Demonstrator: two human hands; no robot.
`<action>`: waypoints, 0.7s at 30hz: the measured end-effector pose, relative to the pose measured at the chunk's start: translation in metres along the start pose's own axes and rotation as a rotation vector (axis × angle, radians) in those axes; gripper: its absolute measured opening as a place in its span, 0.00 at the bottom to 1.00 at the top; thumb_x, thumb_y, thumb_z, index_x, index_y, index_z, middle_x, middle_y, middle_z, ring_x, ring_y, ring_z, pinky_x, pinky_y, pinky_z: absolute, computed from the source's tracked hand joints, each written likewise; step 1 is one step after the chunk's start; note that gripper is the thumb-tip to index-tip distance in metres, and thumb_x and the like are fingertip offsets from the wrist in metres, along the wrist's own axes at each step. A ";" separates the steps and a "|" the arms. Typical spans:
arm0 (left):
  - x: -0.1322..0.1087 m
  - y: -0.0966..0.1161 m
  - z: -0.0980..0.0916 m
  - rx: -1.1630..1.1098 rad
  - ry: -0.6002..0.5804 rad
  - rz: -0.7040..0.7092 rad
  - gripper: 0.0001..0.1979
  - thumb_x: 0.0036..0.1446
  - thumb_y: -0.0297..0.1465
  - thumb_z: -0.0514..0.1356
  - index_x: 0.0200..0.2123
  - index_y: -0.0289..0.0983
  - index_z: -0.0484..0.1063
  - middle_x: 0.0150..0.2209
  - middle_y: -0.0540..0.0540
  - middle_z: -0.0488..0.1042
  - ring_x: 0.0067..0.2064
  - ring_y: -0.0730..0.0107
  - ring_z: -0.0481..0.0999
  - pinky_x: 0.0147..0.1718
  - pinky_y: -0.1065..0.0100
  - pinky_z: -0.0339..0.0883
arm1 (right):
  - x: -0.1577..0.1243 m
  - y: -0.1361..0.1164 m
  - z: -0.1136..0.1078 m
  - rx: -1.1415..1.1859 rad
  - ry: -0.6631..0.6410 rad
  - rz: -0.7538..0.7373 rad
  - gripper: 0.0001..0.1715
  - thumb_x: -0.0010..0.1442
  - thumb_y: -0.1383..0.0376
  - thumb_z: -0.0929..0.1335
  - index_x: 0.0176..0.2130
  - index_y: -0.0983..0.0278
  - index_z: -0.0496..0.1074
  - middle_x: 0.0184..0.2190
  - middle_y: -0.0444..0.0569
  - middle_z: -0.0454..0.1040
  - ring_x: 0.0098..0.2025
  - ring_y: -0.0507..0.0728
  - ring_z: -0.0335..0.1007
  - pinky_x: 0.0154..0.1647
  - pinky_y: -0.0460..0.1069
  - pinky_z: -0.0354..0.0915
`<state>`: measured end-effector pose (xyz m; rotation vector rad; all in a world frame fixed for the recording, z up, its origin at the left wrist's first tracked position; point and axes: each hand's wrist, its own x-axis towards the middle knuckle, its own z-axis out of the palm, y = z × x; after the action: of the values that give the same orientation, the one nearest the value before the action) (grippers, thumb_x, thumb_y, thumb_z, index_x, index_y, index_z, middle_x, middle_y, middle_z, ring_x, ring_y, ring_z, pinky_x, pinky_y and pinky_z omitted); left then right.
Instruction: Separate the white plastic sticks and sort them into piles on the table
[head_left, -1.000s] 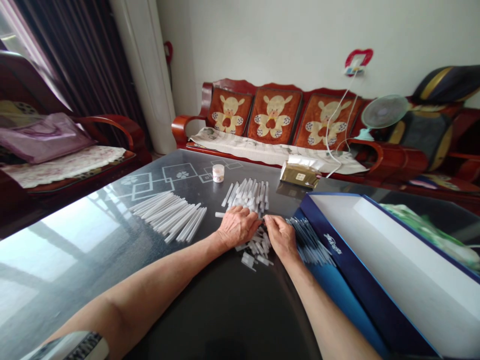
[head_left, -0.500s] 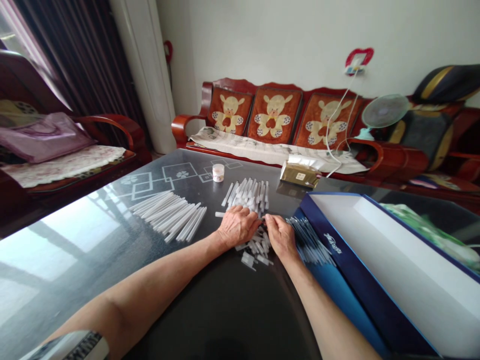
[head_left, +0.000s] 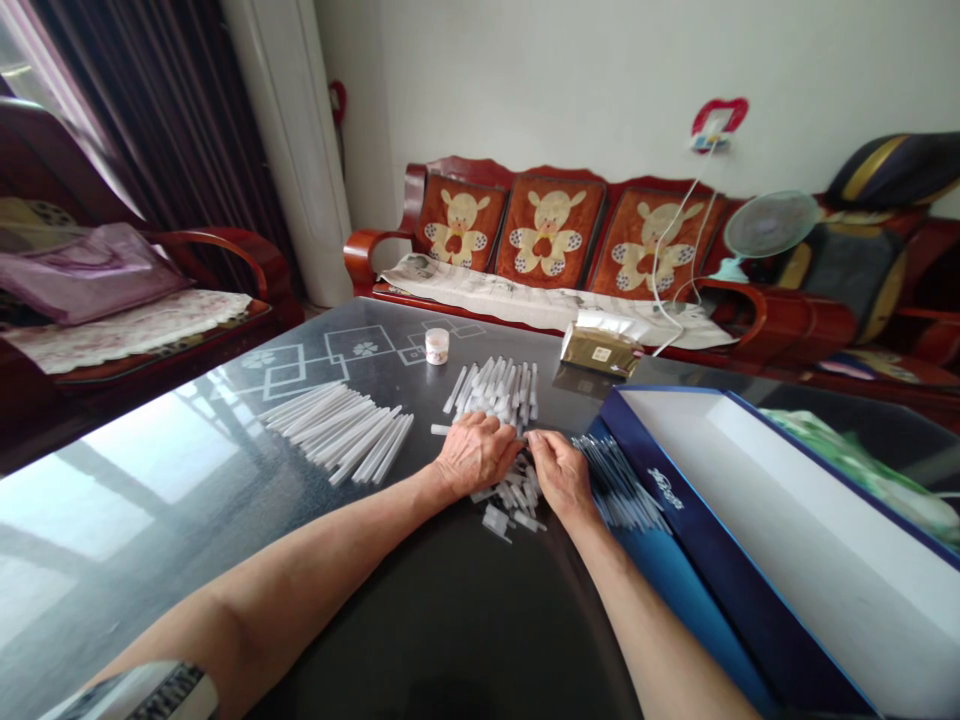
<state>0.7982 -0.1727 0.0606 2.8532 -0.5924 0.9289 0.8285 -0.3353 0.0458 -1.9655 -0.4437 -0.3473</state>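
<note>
My left hand (head_left: 480,455) is closed, fingers curled around a slim white tube (head_left: 441,429) whose end sticks out on its left side. Close beside it, my right hand (head_left: 559,470) pinches thumb and fingers together at the left hand's fingertips; what lies in the pinch is too small to make out. Just beyond the hands is a pile of short whitish tubes (head_left: 499,385). Small translucent plastic pieces (head_left: 517,490) lie scattered below and between the hands. To the right of my right hand rest several thin dark rods (head_left: 622,485).
Long white sticks (head_left: 341,430) are spread at the left on the glossy dark table (head_left: 225,500). A small white tub (head_left: 436,346) and a tissue pack (head_left: 600,345) stand farther back. The large open blue box (head_left: 750,500) with a white inside takes up the right side.
Both hands stay almost in the same place, with only a slight shift where the fingertips meet. Nothing else has visibly moved.
</note>
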 end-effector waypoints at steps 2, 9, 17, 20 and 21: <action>0.000 0.000 0.000 -0.004 0.001 0.001 0.18 0.65 0.40 0.47 0.33 0.37 0.72 0.28 0.45 0.71 0.32 0.65 0.68 0.34 0.64 0.59 | 0.000 0.000 0.000 0.013 -0.010 0.001 0.24 0.59 0.49 0.61 0.37 0.64 0.75 0.38 0.55 0.78 0.41 0.61 0.73 0.43 0.52 0.67; 0.000 0.001 0.000 -0.011 -0.003 -0.002 0.18 0.65 0.40 0.47 0.33 0.37 0.72 0.28 0.45 0.70 0.32 0.65 0.68 0.34 0.64 0.59 | 0.000 -0.003 -0.001 -0.054 0.028 0.042 0.28 0.60 0.47 0.59 0.35 0.64 0.75 0.34 0.55 0.78 0.40 0.61 0.73 0.41 0.53 0.66; 0.000 -0.001 -0.002 0.004 -0.005 -0.008 0.18 0.65 0.40 0.47 0.32 0.36 0.71 0.28 0.45 0.70 0.32 0.65 0.68 0.34 0.64 0.60 | 0.000 0.007 0.000 0.051 0.035 0.064 0.23 0.58 0.50 0.62 0.39 0.65 0.74 0.36 0.54 0.78 0.39 0.60 0.74 0.42 0.53 0.67; 0.000 -0.001 -0.002 0.014 -0.003 -0.016 0.18 0.65 0.39 0.47 0.32 0.36 0.70 0.28 0.45 0.70 0.32 0.65 0.68 0.35 0.63 0.60 | -0.001 0.003 -0.001 0.036 0.045 0.066 0.19 0.56 0.53 0.63 0.36 0.64 0.74 0.35 0.53 0.78 0.38 0.60 0.73 0.40 0.52 0.68; 0.000 -0.001 -0.002 0.016 -0.005 -0.016 0.17 0.65 0.39 0.48 0.31 0.36 0.70 0.28 0.45 0.70 0.33 0.65 0.68 0.35 0.64 0.60 | -0.002 0.001 -0.001 0.022 0.038 0.055 0.18 0.55 0.54 0.64 0.35 0.64 0.74 0.35 0.53 0.78 0.37 0.59 0.73 0.39 0.52 0.68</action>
<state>0.7971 -0.1714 0.0622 2.8712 -0.5641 0.9286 0.8273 -0.3368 0.0450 -1.9428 -0.3669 -0.3423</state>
